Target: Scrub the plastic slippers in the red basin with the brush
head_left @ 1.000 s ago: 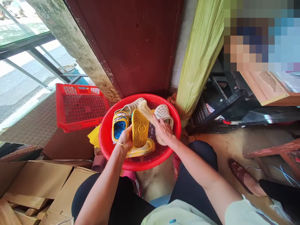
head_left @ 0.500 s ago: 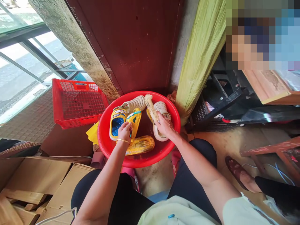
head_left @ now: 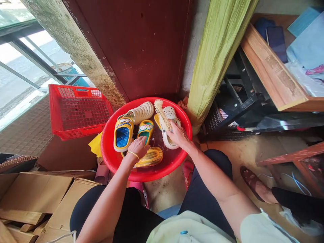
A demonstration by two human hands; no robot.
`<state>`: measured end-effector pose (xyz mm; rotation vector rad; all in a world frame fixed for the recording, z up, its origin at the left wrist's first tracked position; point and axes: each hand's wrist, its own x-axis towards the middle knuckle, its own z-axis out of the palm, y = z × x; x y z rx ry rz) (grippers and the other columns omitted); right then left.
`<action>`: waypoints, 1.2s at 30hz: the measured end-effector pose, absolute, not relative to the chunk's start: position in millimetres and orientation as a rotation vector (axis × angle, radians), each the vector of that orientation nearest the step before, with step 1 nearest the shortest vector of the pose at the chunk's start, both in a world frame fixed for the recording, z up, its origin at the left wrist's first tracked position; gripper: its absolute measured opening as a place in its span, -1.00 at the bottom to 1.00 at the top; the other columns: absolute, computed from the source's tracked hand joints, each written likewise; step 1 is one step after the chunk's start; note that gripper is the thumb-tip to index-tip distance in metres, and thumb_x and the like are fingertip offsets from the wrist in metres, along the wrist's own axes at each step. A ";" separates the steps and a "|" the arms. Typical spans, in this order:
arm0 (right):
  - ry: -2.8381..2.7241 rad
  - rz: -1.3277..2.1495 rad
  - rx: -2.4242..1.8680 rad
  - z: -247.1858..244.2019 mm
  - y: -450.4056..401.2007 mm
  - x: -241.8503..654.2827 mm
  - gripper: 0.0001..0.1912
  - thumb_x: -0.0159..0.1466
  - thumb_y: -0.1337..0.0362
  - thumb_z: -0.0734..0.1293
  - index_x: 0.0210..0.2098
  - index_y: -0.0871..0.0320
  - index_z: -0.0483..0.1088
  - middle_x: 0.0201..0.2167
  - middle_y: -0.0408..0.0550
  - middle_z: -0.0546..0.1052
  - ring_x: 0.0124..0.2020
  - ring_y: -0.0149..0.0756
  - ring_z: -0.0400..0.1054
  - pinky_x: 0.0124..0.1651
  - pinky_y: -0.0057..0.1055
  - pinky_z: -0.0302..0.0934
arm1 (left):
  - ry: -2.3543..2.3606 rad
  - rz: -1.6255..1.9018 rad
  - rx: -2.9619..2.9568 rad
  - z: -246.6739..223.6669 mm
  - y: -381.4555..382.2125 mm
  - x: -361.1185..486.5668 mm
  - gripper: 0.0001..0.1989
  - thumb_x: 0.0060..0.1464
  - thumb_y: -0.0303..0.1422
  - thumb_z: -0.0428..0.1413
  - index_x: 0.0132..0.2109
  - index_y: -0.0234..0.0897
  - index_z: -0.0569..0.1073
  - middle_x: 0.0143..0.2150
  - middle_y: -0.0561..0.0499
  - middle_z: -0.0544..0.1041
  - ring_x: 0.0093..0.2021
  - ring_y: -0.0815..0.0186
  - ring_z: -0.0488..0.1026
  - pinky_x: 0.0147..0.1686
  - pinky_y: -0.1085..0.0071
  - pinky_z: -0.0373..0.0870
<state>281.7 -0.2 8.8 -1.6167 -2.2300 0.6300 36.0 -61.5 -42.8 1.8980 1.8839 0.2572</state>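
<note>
The right hand [head_left: 179, 134] holds a brush [head_left: 162, 114] with pale bristles, its fingers closed around the near end. The brush is over the far side of the cream clog on the right [head_left: 170, 141]. The left hand [head_left: 139, 147] is at the near end of the yellow shoe with the green inside [head_left: 146, 128]. Its fingers are bent down, but I cannot tell if they pinch the shoe. Both shoes are in a big red tub [head_left: 155, 176] with some water. To the left is a yellow shoe with a blue inside [head_left: 123, 136], and beyond it a cream clog lies on the far side [head_left: 143, 112]. A yellow shoe with its zigzag bottom up [head_left: 153, 156] is on the near side. A red crate [head_left: 56, 118] stands left of the tub.
</note>
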 end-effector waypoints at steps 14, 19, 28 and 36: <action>-2.340 0.649 -1.552 7.1 -6.8 277.2 -0.37 0.45 0.22 0.22 0.46 0.22 0.13 0.34 0.13 0.43 0.25 -0.09 0.40 0.26 -0.28 0.28 | 1.616 0.041 1.938 -68.2 -87.8 52.6 0.08 -0.25 -0.36 0.38 0.46 -0.29 0.21 0.38 -0.43 0.35 0.40 -0.27 0.28 0.38 -0.13 0.13; -2.351 0.645 -1.587 3.8 -10.6 274.9 -0.36 0.46 0.23 0.20 0.49 0.20 0.09 0.31 0.14 0.46 0.21 -0.10 0.43 0.22 -0.30 0.31 | 1.309 0.889 1.243 -35.2 -74.6 43.7 -0.13 -0.33 -0.31 0.45 0.23 -0.19 0.47 0.09 -0.18 0.62 0.09 -0.06 0.56 0.12 0.12 0.48; -2.716 0.407 -1.450 4.2 -39.3 257.5 -0.28 0.50 0.33 0.03 0.57 -0.17 -0.23 0.12 0.11 0.50 -0.03 -0.07 0.51 0.02 -0.22 0.40 | 1.241 1.124 0.817 -12.1 -71.9 53.0 -0.39 -0.36 -0.29 0.49 -0.07 -0.34 0.59 -0.21 -0.14 0.67 -0.17 0.04 0.61 -0.17 0.26 0.55; -2.667 0.372 -1.471 8.7 -31.5 259.6 -0.33 0.52 0.26 0.03 0.57 -0.17 -0.18 0.18 0.08 0.47 0.01 -0.11 0.46 0.08 -0.25 0.37 | 1.283 1.194 0.786 -10.1 -75.0 47.9 -0.41 -0.44 -0.48 0.43 -0.09 -0.27 0.62 -0.25 -0.07 0.66 -0.24 0.10 0.62 -0.23 0.28 0.58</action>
